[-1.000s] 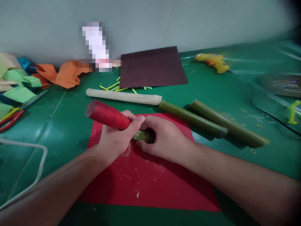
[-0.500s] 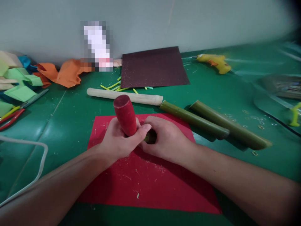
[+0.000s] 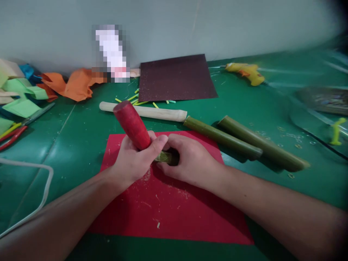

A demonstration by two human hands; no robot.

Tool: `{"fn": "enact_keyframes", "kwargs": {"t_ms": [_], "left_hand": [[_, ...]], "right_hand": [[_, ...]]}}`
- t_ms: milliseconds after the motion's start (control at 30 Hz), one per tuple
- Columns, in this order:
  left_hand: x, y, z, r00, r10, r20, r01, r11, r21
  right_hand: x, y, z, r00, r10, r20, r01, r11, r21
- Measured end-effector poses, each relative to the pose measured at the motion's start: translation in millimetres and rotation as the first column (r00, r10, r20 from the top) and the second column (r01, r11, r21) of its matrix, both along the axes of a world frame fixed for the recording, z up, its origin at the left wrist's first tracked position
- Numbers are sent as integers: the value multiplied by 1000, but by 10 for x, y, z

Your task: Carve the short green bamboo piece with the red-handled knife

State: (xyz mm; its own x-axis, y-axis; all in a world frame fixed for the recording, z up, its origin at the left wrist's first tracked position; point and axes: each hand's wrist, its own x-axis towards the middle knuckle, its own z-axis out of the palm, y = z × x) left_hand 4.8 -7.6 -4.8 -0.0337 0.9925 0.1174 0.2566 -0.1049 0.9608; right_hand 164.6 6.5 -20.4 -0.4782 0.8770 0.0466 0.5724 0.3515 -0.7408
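My left hand is closed round the red handle of a tool, which tilts up and to the left. The tool's working end is hidden between my hands. My right hand is closed on a short green bamboo piece and presses it onto the red sheet. Pale shavings lie scattered on the sheet below the hands.
Behind the sheet lie a pale wooden stick and two long green bamboo tubes. A dark sandpaper sheet, a yellow glue gun, coloured paper scraps, red-handled pliers and a white cable lie around on the green table.
The red handle swung from lying left to nearly upright, then tilted back to the left. My right hand stayed on the bamboo piece.
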Motion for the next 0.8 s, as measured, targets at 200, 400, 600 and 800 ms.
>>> {"fn": "enact_keyframes", "kwargs": {"t_ms": [200, 400, 600, 800], "left_hand": [[-6, -16, -72, 997, -35, -71, 35, 999, 0], [11, -31, -85, 996, 59, -65, -57, 998, 36], [16, -33, -70, 993, 88, -74, -86, 996, 35], [21, -13, -21, 995, 71, -73, -70, 997, 14]], "right_hand": [[-6, -5, 12, 1000, 6, -15, -6, 999, 37], [-6, 14, 0, 1000, 2, -10, -1, 1000, 28], [6, 28, 3, 1000, 9, -12, -9, 1000, -2], [14, 18, 15, 1000, 16, 3, -16, 1000, -14]]}}
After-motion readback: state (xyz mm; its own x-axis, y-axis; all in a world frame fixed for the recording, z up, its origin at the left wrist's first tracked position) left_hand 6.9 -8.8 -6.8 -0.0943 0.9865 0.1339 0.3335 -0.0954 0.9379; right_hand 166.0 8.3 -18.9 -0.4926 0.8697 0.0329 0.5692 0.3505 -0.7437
